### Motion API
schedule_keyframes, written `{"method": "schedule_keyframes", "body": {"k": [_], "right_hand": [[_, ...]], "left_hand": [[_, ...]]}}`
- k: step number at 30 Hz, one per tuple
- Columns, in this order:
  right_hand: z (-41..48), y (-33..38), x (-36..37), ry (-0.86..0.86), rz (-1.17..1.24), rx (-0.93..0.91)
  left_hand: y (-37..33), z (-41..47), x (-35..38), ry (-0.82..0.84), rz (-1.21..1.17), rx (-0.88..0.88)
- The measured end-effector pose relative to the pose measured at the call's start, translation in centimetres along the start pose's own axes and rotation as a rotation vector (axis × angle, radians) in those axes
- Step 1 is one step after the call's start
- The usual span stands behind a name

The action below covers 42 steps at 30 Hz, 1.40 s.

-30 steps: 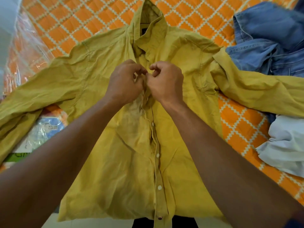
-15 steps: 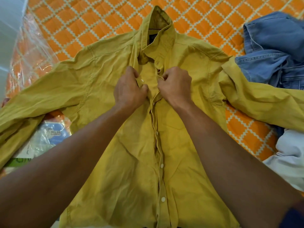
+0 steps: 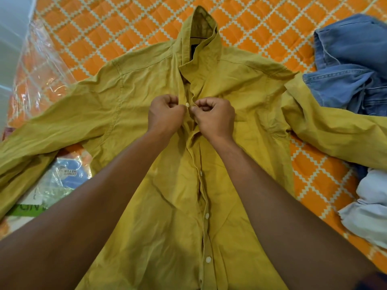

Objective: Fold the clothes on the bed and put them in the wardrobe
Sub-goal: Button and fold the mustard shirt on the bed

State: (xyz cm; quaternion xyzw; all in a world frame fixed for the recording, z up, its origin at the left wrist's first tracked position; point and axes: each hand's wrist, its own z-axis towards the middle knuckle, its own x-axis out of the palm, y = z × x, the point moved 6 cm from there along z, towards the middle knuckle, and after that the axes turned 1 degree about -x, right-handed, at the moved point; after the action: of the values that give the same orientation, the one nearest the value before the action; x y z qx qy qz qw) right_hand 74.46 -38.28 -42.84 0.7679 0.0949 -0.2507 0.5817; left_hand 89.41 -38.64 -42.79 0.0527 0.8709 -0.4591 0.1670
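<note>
Left hand and right hand pinch the yellow shirt at a white button, collar at 12 o'clock. If cloth slips, the button may miss its hole.

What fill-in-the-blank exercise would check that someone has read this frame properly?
1. The shirt spread on the bed is ____ in colour.
2. The left hand and right hand pinch the shirt's front on either side of a white ____.
3. The jeans lie on the person's ____ side.
4. The bedspread has a white check on ____.
Missing words: yellow; button; right; orange.
</note>
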Motion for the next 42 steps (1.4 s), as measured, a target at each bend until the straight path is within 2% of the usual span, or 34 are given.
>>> {"method": "schedule_keyframes", "body": {"k": [3,8,12,15,18,21,30,36,42], "right_hand": [[0.4,0.0,0.2,0.025,-0.048,0.026],[0.6,-0.1,0.1,0.076,-0.07,0.083],[1.2,-1.5,-0.1,0.112,0.208,0.28],[0.9,-1.7,-0.4,0.145,0.383,0.35],[0.6,-1.6,-0.4,0.151,0.401,0.315],[0.4,-1.6,-0.3,0.122,0.39,0.313],[0.4,-1.7,0.1,0.053,0.284,0.255],[0.2,-1.9,0.1,0.034,0.285,0.223],[0.2,-2.1,0.1,-0.007,0.383,0.228]], "left_hand": [[-0.4,0.2,0.1,0.0,0.022,-0.038],[-0.2,0.3,-0.1,0.053,-0.076,-0.107],[-0.1,0.3,0.1,0.094,-0.057,-0.079],[-0.5,0.2,0.7,0.074,0.133,0.039],[-1.0,0.0,1.2,0.014,0.293,0.129],[-1.1,0.6,1.2,-0.024,0.339,0.11],[0.5,0.9,0.1,0.074,-0.028,-0.017],[0.5,0.8,0.3,0.02,0.042,0.022],[0.3,0.9,0.3,-0.017,0.125,0.043]]}}
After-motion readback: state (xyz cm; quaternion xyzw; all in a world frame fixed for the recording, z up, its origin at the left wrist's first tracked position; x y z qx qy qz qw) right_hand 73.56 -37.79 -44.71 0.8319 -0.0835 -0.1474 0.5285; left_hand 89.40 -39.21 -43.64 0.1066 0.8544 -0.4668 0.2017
